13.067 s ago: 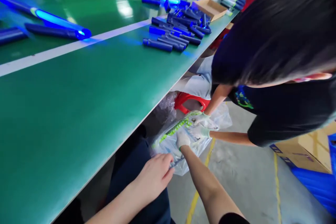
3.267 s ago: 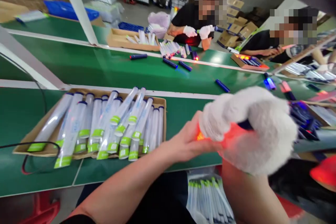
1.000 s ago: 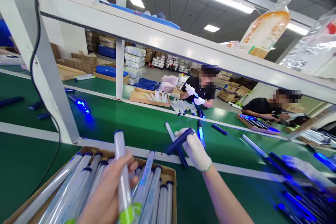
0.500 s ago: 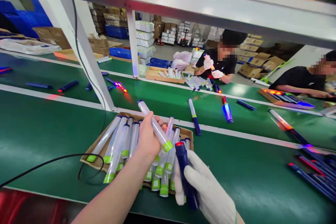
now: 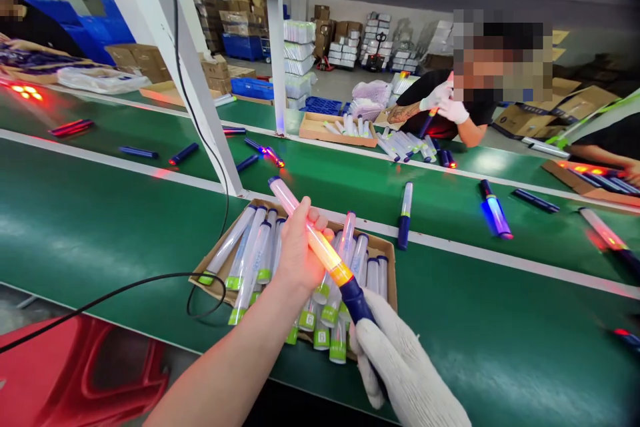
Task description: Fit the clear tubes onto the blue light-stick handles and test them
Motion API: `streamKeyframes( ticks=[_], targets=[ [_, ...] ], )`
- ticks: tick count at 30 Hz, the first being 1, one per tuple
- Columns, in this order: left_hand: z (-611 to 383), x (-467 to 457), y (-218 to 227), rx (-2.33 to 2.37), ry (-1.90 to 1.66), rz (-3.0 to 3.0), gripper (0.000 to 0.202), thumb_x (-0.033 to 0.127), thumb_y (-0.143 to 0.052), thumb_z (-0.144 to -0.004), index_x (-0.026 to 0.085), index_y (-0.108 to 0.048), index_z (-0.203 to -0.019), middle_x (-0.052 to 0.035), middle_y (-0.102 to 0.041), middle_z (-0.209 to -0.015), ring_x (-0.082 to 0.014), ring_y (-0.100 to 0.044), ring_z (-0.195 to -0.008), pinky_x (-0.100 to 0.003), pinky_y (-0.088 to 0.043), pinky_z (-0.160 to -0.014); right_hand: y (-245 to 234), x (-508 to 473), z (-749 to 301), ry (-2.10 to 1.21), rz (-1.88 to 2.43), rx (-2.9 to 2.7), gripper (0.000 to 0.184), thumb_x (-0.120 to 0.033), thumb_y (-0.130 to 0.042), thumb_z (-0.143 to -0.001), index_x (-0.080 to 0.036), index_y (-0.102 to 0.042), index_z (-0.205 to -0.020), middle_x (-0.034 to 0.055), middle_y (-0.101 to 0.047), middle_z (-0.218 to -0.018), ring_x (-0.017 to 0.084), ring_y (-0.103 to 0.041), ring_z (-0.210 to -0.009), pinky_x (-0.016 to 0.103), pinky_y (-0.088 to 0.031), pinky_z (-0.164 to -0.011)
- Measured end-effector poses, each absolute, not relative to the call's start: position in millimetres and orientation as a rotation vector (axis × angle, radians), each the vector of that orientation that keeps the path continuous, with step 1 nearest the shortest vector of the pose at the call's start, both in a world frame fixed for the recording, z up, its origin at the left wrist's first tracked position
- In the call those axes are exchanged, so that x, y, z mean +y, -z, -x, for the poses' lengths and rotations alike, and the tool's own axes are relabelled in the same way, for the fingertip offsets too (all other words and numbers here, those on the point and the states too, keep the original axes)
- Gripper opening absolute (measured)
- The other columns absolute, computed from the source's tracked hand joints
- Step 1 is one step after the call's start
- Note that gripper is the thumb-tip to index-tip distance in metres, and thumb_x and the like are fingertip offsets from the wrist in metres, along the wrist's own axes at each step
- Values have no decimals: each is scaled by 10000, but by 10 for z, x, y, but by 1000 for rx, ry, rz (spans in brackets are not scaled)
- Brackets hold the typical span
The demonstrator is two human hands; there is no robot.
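My bare left hand [image 5: 299, 248] is wrapped round a clear tube [image 5: 285, 196] that glows orange-red. My right hand [image 5: 400, 365], in a white knit glove, grips the dark blue handle [image 5: 358, 300] that meets the tube's green-banded end. The two parts sit in one line above a cardboard tray [image 5: 386, 247] that holds several more clear tubes [image 5: 250, 255] with green ends. The tray lies on the near green table [image 5: 500, 340].
A black cable [image 5: 120, 292] loops beside the tray. Blue and lit wands [image 5: 495, 215] lie on the far green belt [image 5: 350, 180]. A white frame post [image 5: 190, 73] rises left of the tray. A gloved person [image 5: 450, 103] works opposite; a red stool [image 5: 85, 373] is below left.
The tube in my left hand now sits on the blue handle in my right hand and glows orange. Half a second ago the two parts were apart and the tube was unlit.
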State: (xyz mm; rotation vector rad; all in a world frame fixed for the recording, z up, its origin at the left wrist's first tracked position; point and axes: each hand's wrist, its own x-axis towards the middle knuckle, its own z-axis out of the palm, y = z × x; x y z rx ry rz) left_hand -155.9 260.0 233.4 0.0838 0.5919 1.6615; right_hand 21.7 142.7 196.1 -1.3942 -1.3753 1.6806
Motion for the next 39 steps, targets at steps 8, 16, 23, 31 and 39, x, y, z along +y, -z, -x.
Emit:
streamKeyframes(
  ticks=[8,16,23,31,39],
  targets=[
    [1549,2538,-2387,584,-1659,-282,460,520,-867,-834,202,-535,-809,46,-531,-746,-97,-538,-610,-221,-531,-558,-2079,1484,-260,-1700,1366,-1419,351,-413,-697,-1067,-175,-661,-1323,84,-712,-1202,211,-727,-933,375,-658,-778],
    [1435,2623,-2295,612,-1690,-215,581,522,-984,-717,215,-520,-884,64,-490,-792,-69,-517,-629,-150,-368,-438,-2085,1546,-328,-1686,1356,-1476,315,-401,-693,-1070,-182,-674,-1296,81,-719,-1190,204,-727,-920,367,-657,-775],
    [1413,2629,-2359,426,-1603,-137,433,399,-880,-874,225,-483,-870,86,-392,-692,-61,-442,-536,-122,-323,-383,-2084,1525,-405,-1675,1335,-1509,323,-403,-692,-1069,-190,-673,-1311,88,-713,-1230,218,-727,-964,388,-658,-812],
    [1432,2494,-2351,255,-1498,-153,235,253,-765,-914,196,-552,-833,80,-371,-635,-57,-402,-505,-91,-252,-332,-1940,1445,-451,-1639,1313,-1557,284,-404,-684,-1077,-201,-689,-1274,82,-718,-1206,199,-723,-940,357,-651,-793],
    [1311,2416,-2335,406,-1545,-199,316,255,-831,-819,213,-518,-796,84,-378,-617,-61,-354,-486,-100,-253,-327,-1509,1187,-534,-1491,1427,-1631,509,-583,-711,-962,-356,-635,-1411,94,-623,-1534,383,-615,-1348,510,-596,-971]
  ],
)
